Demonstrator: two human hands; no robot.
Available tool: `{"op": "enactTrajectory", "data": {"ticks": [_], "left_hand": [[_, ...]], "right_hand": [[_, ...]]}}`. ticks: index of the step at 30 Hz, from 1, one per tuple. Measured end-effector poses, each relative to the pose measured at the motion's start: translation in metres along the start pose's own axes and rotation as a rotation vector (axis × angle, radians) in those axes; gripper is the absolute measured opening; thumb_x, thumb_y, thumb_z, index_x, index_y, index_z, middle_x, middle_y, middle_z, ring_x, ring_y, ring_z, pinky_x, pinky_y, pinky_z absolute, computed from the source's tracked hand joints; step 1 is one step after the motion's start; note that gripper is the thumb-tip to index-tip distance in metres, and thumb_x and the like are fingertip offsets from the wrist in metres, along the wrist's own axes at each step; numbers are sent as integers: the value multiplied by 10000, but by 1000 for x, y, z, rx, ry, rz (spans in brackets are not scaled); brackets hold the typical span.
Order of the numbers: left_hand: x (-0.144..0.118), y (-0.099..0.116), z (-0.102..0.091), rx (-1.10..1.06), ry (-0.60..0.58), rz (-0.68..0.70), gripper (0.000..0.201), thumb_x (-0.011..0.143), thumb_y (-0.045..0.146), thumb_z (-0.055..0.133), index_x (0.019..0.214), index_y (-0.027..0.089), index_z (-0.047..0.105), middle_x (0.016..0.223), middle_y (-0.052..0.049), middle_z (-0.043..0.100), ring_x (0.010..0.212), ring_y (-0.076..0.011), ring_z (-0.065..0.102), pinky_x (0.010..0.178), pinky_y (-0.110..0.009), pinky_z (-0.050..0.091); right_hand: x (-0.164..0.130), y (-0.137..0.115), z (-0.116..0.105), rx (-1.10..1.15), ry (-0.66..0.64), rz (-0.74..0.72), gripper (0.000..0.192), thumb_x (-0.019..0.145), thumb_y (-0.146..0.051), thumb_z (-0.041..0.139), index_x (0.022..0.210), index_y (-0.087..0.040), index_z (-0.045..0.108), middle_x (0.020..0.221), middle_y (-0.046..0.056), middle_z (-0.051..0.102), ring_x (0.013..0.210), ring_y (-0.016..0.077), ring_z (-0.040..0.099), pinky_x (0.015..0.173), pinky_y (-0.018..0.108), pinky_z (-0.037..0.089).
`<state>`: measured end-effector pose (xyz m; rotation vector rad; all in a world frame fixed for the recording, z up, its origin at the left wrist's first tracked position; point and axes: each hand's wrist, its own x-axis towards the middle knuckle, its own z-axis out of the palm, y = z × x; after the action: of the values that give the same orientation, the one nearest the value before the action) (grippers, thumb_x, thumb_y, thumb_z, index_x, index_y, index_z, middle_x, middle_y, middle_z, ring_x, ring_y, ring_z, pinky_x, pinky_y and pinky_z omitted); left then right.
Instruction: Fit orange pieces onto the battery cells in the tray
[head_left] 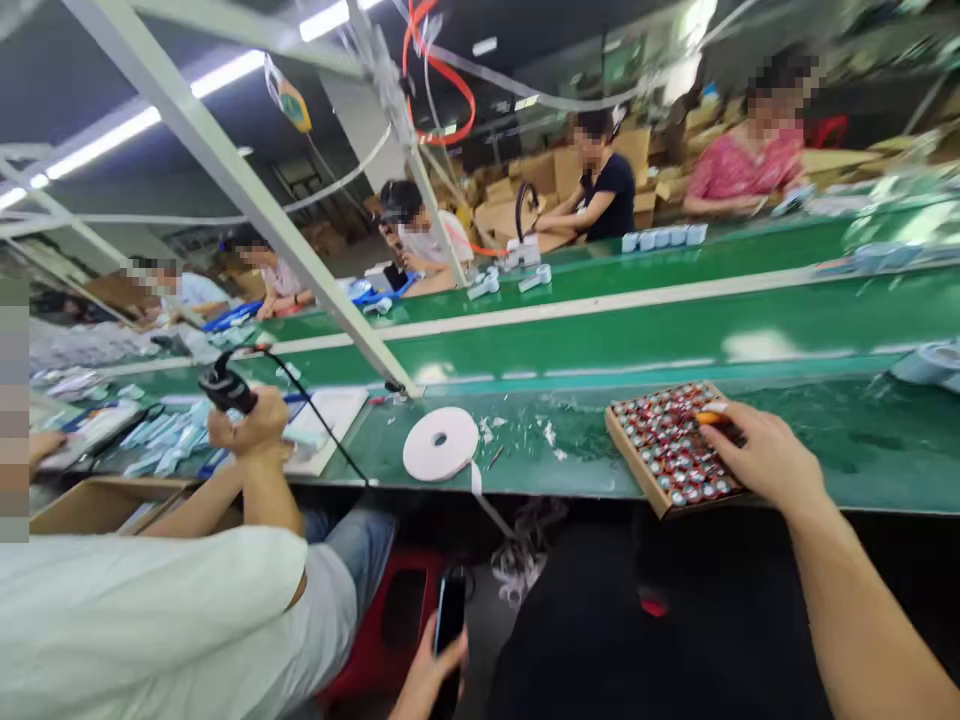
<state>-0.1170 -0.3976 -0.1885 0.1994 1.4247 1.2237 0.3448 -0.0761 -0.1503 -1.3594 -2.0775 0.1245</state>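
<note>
My right hand [761,455] reaches over a wooden tray [634,460] packed with several small red-and-silver cylindrical parts. It pinches a slim orange-tipped tool [712,420] over the tray's right side. My left hand [431,670] is low, below the bench edge, gripping a dark phone [448,612]. The tray sits on the green bench surface [862,440] at its near edge.
A white tape roll [440,442] lies left of the tray with scraps around it. A co-worker in a white shirt on my left holds a black corded tool [225,388]. Beyond runs a green conveyor [675,330]; several people sit across it. A slanted white frame bar [247,190] crosses overhead.
</note>
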Motion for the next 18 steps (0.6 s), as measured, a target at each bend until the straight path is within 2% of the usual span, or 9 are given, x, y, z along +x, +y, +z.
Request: {"op": "enactTrajectory", "data": {"ticks": [2, 3, 5, 7, 9, 14, 18], "left_hand": [[-19, -23, -8, -60, 110, -36, 474, 871, 448, 766, 1242, 183, 637, 1109, -96, 724, 877, -225, 715, 748, -386, 606], [-25, -30, -6, -90, 129, -57, 521, 842, 479, 782, 1235, 166, 644, 1054, -109, 742, 826, -234, 726, 730, -388, 603], [-27, -34, 2, -155, 74, -79, 597, 826, 560, 755, 1226, 126, 663, 986, -144, 758, 797, -268, 740, 737, -414, 606], [-22, -33, 12, -213, -54, -85, 620, 862, 600, 681, 1232, 103, 674, 1016, -170, 760, 840, -294, 746, 781, -447, 612], [-16, -31, 19, -250, -133, -80, 593, 896, 590, 631, 1232, 104, 682, 1060, -175, 757, 874, -303, 745, 806, -464, 611], [-6, -34, 21, -232, -188, -149, 615, 904, 621, 591, 1221, 103, 687, 981, -165, 762, 840, -300, 750, 789, -435, 610], [-1, -35, 26, -222, -177, -104, 485, 860, 488, 703, 1171, 116, 695, 1050, -161, 751, 901, -301, 738, 812, -470, 628]], "right_hand": [[-1, 6, -4, -56, -27, -5, 510, 987, -592, 453, 1220, -193, 669, 1205, 110, 698, 1102, 279, 642, 999, 395, 483], [-1, 8, -6, -92, -30, 7, 536, 987, -614, 444, 1227, -192, 671, 1201, 112, 701, 1096, 279, 644, 985, 388, 485], [-1, 8, -10, -154, -18, 48, 589, 988, -663, 417, 1241, -200, 678, 1228, 118, 695, 1116, 286, 641, 981, 393, 484], [-3, 2, -15, -185, -1, 79, 625, 988, -694, 406, 1262, -202, 677, 1272, 129, 679, 1170, 298, 626, 1010, 417, 479], [-5, -8, -20, -191, -2, 101, 637, 1000, -689, 391, 1298, -197, 667, 1323, 134, 653, 1240, 319, 596, 1061, 448, 458], [-3, -35, -31, -180, -32, 125, 611, 1027, -620, 333, 1372, -209, 625, 1374, 111, 616, 1301, 377, 562, 1114, 514, 409], [-2, -40, -33, -179, -31, 112, 597, 1033, -604, 356, 1410, -213, 604, 1386, 120, 609, 1296, 397, 564, 1100, 543, 415]]}}
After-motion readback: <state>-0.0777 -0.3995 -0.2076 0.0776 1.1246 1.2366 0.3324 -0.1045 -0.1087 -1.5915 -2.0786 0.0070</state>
